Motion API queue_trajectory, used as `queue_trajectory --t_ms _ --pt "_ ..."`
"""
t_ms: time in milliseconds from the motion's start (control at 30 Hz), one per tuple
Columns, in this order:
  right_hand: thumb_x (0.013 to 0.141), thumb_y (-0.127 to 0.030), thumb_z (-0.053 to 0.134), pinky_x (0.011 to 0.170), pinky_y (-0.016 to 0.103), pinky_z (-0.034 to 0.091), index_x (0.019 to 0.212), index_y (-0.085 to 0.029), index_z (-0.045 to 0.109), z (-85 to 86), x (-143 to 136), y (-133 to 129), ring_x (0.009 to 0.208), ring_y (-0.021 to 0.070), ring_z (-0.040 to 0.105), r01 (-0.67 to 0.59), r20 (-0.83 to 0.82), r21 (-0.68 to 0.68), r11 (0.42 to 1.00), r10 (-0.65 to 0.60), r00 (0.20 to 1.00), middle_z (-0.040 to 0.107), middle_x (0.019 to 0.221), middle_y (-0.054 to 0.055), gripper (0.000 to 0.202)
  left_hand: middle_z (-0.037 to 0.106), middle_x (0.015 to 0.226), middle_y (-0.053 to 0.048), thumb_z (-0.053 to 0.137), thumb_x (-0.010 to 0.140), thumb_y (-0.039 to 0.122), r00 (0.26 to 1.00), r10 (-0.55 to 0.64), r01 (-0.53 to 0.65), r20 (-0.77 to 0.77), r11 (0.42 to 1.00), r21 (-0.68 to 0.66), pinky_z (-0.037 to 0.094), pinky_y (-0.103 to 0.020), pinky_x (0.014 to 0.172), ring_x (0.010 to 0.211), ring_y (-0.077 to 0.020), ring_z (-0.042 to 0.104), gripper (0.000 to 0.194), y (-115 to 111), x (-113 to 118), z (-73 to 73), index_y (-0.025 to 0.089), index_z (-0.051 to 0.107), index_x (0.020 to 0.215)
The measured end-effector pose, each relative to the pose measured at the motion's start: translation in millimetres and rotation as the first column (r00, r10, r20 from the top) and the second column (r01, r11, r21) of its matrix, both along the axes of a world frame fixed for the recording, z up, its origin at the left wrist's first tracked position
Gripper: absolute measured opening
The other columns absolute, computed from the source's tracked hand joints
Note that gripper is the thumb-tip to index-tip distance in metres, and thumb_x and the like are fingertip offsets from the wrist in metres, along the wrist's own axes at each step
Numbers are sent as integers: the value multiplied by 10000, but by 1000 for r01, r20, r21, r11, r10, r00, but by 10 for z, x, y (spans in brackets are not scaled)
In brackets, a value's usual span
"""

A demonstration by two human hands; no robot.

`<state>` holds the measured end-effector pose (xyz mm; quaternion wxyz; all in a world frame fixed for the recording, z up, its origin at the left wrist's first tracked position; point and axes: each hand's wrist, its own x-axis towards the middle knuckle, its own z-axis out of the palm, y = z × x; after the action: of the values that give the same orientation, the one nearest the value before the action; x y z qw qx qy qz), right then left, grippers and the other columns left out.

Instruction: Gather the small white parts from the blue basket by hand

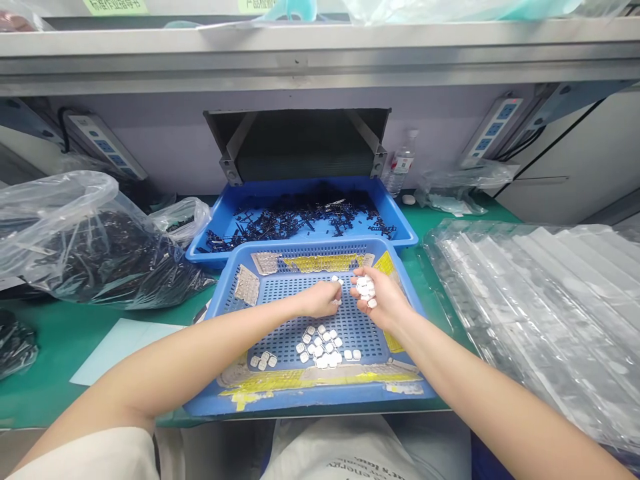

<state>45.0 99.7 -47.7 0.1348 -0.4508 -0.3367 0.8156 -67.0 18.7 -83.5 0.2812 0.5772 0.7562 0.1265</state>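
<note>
Above the blue perforated basket (pixel 280 288), my right hand (pixel 383 300) is cupped, palm up, around several small white square pieces (pixel 365 288). My left hand (pixel 320 299) is beside it with curled fingers, and small white pieces show at its fingertips. The two hands are close but apart. More white square pieces (pixel 320 347) lie loose on the basket floor below them, most in a cluster near the front wall, and a small group (pixel 263 361) sits toward the front left.
Behind the basket stands a blue tray (pixel 405 230) of black parts, under a dark wall opening (pixel 305 143). Clear plastic trays (pixel 540 313) are stacked on the right. A bag of black parts (pixel 110 247) is on the left. A shelf edge (pixel 320 60) crosses overhead.
</note>
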Motion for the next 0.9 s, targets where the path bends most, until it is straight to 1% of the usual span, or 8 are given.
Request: queue_trajectory --t_ms 167,300,400,467,533,600,700,900 --pt "895 -241 337 241 120 305 731 -149 465 -4 -9 -17 318 73 463 -99 39 -59 993 101 994 505 526 -19 227 474 618 38 407 763 213 978 156 -171 139 980 101 337 -198 427 444 -82 452 50 1 -88 381 180 378 787" --pt "904 -337 318 239 137 318 693 -131 495 34 -13 -65 343 119 495 -287 -60 -176 942 281 958 487 468 13 345 528 744 28 564 721 306 977 58 -107 205 967 233 374 -203 522 571 -87 497 208 -36 -5 616 187 430 826" --pt "909 -321 308 242 112 291 663 -132 486 52 1 -71 346 96 476 -307 -150 -201 930 280 948 474 471 6 358 533 879 -8 542 760 336 990 43 -80 132 953 293 397 -230 595 674 -114 509 230 -81 -34 659 183 443 900" --pt "912 -278 297 240 93 256 655 -131 477 54 12 -51 332 63 436 -284 -192 -203 937 247 950 482 498 3 346 508 920 -44 442 827 299 997 44 -30 -61 977 211 398 -257 649 745 -140 501 177 -142 -106 618 164 435 942" --pt "906 -242 314 238 81 224 645 -130 470 54 14 -25 326 45 406 -266 -219 -202 943 221 950 466 500 -11 325 497 884 -51 490 804 243 975 -84 93 -205 995 33 387 -267 648 749 -160 493 172 -237 -167 512 153 467 948" --pt "900 -216 328 235 79 206 641 -127 471 56 8 -9 325 38 393 -260 -232 -198 945 212 949 458 504 -16 309 494 827 -31 615 710 192 946 -265 243 -187 961 -131 368 -248 579 670 -154 488 273 -352 -183 359 178 515 964" --pt "889 -185 348 231 82 203 631 -124 477 62 -4 -13 324 38 387 -259 -231 -184 948 215 949 456 506 -17 294 480 873 -34 654 673 181 903 -413 381 -121 898 -222 327 -233 501 565 -122 454 440 -488 -140 135 237 499 1081" --pt "881 -171 374 225 82 208 627 -121 481 75 6 -55 329 40 395 -261 -191 -141 955 233 954 467 521 -16 280 498 893 -48 499 781 146 857 -513 490 -52 842 -226 358 -228 563 659 -139 492 257 -489 -49 12 211 529 1028"
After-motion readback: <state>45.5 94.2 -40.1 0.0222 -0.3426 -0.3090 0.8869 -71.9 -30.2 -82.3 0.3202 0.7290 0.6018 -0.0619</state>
